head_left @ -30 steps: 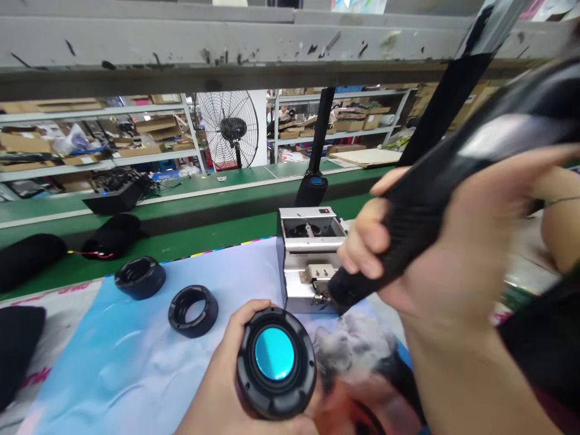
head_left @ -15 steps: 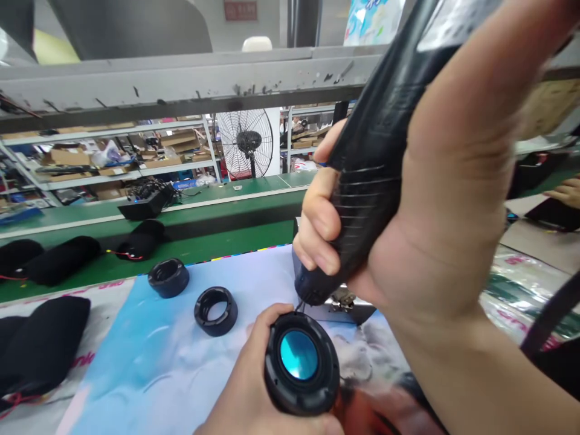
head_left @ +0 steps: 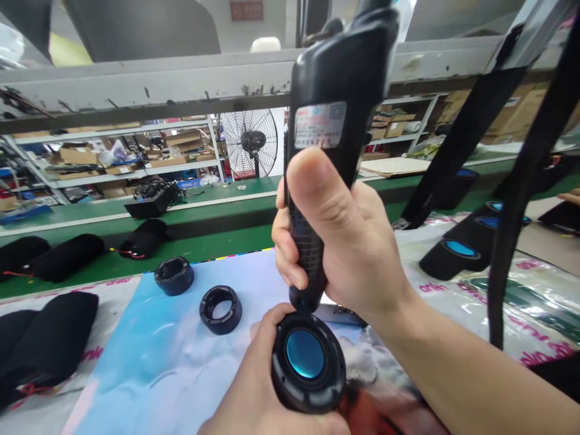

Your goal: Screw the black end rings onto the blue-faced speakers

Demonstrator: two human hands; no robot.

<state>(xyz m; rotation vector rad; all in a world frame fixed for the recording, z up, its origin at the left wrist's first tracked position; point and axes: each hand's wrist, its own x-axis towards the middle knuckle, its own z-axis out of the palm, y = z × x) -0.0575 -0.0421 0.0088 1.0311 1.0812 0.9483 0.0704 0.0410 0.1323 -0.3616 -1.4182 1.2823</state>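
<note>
Head view: printed mat [head_left: 136,356] across the near bench. Right hand [head_left: 348,241] wraps its fingers round the electric screwdriver [head_left: 321,103], thumb pressed on, now swung upright, tip down on the rim of the round speaker [head_left: 306,362], held near centre in the left hand [head_left: 249,393], fingers curled beneath. Driver now on the work.

Printed sheet over a workbench, parts laid out across it.

The printed plastic sheet [head_left: 136,368] covers the workbench, and two black rubber rings [head_left: 220,309] lie apart near its back edge, with a metal fixture [head_left: 339,315] mostly hidden just beyond. Black fabric sleeves [head_left: 45,338] sit at the left edge, and black cylinders with blue cones [head_left: 453,257] stand towards the right. Behind, more black sleeves [head_left: 67,257] lie along a green conveyor belt [head_left: 203,244].
</note>
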